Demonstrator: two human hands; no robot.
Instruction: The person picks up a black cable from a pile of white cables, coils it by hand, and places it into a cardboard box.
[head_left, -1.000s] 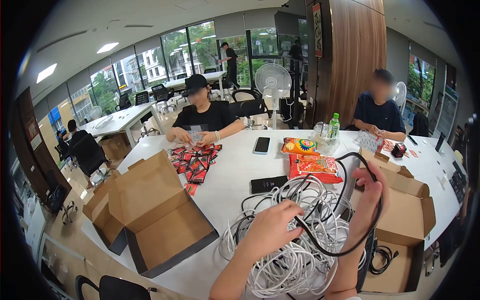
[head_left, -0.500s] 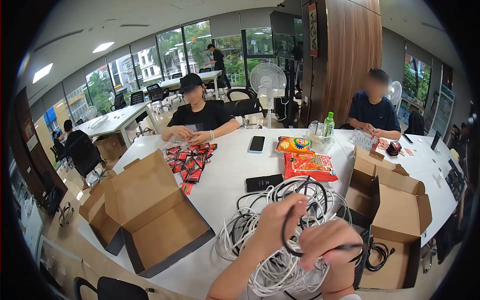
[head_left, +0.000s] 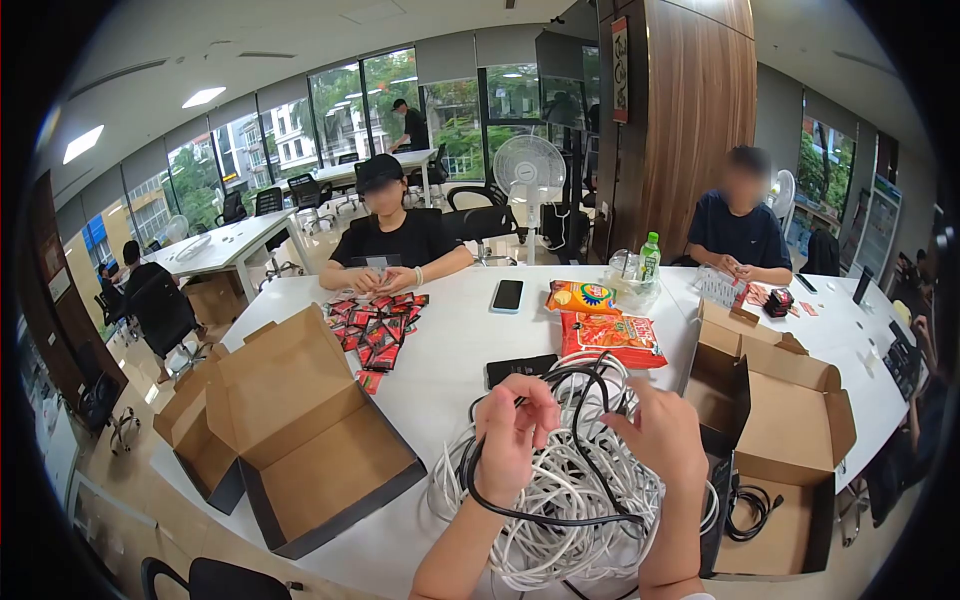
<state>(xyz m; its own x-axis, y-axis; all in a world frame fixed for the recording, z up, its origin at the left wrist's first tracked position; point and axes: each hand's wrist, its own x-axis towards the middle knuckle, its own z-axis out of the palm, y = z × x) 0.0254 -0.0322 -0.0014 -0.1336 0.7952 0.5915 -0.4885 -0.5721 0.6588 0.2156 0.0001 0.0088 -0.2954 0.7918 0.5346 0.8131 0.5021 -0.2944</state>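
Note:
A large tangle of white cables (head_left: pixel 560 545) lies on the white table in front of me, with black cable (head_left: pixel 600 460) looped over and through it. My left hand (head_left: pixel 510 440) is above the left part of the tangle, its fingers curled but apart; a black loop passes around its wrist. My right hand (head_left: pixel 660 430) is over the right part, thumb and fingers apart near the black cable. Whether its fingertips touch the cable is unclear.
Open cardboard boxes stand left (head_left: pixel 325 485) and right (head_left: pixel 790 410); a coiled black cable (head_left: pixel 750 512) lies in the right one. Beyond are phones (head_left: pixel 508 295), snack bags (head_left: pixel 612 339), a bottle (head_left: pixel 650 258), red packets (head_left: pixel 380 330) and two seated people (head_left: pixel 400 235) (head_left: pixel 740 225).
My hands have moved apart, the left one leftward. The black cable they held between them now hangs around my left wrist and across the tangle. My fingers have loosened.

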